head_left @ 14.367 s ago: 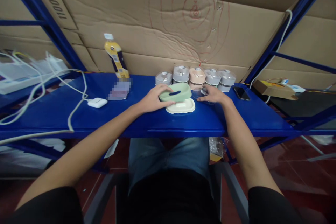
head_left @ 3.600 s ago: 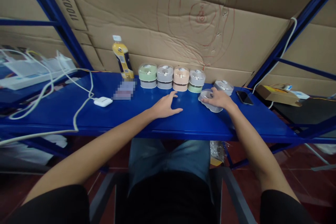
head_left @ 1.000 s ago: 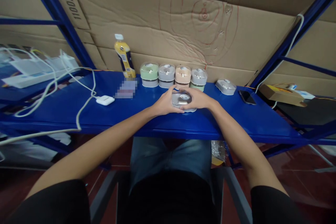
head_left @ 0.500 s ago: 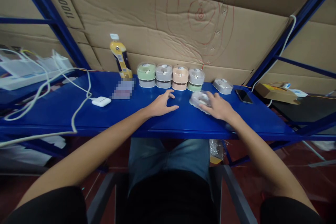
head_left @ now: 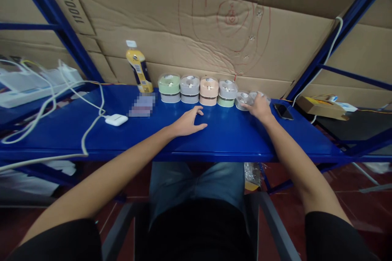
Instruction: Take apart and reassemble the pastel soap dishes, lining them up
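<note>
Along the back of the blue shelf (head_left: 214, 142) stands a row of stacked lidded containers: green (head_left: 169, 87), grey (head_left: 190, 88), peach (head_left: 208, 90) and a clear-lidded one on a green base (head_left: 227, 92). My right hand (head_left: 259, 107) reaches to the right end of that row. Its fingers rest on a clear packed container (head_left: 244, 100), pushed against the row. Whether they grip it, I cannot make out. My left hand (head_left: 188, 121) lies flat on the shelf with fingers spread, holding nothing.
A yellow drink bottle (head_left: 136, 66) stands at the back left. A white earbud case (head_left: 116, 120) with a cable lies left of it. A black phone (head_left: 281, 111) lies right of my right hand. Cardboard sheets form the back wall. A cardboard box (head_left: 320, 106) sits at far right.
My right hand carried the clear container from the middle of the shelf back and to the right, up to the end of the row. My left hand stayed flat in place.
</note>
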A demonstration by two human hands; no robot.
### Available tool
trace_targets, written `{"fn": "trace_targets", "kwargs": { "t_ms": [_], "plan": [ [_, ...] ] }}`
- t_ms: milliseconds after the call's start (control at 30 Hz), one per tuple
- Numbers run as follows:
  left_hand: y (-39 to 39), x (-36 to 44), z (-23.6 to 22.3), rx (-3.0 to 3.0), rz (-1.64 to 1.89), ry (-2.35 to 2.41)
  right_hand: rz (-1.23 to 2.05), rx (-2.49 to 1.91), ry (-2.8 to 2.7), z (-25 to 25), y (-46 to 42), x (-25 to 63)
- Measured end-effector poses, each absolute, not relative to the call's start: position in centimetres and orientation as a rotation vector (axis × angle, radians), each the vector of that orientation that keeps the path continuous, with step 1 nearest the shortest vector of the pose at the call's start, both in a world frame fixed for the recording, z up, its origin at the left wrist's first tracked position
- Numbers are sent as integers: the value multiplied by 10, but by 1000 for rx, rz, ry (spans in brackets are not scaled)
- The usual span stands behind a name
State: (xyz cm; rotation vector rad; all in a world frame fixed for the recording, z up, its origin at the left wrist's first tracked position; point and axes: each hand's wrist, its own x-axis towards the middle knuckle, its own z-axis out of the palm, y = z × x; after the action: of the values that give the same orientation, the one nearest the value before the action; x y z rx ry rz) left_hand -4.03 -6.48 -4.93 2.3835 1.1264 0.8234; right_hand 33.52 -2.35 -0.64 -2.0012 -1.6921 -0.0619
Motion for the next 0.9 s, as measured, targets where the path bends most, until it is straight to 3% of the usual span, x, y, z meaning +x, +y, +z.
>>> {"fn": "trace_targets", "kwargs": {
  "t_ms": [167, 433, 800, 900],
  "plan": [
    [-65, -40, -48, 2397, 816, 1113, -202, -2134, -1574, 1, -28, 361],
    [-67, -40, -46, 2406, 795, 1131, 83, -2172, -1669, -9, -15, 386],
    [-70, -38, -42, 2411, 721, 1185, 5, -2208, -1630, -17, -12, 361],
    [-68, -37, -44, 2420, 744, 1176, -187, -2112, -1634, -10, -14, 350]
  ]
}}
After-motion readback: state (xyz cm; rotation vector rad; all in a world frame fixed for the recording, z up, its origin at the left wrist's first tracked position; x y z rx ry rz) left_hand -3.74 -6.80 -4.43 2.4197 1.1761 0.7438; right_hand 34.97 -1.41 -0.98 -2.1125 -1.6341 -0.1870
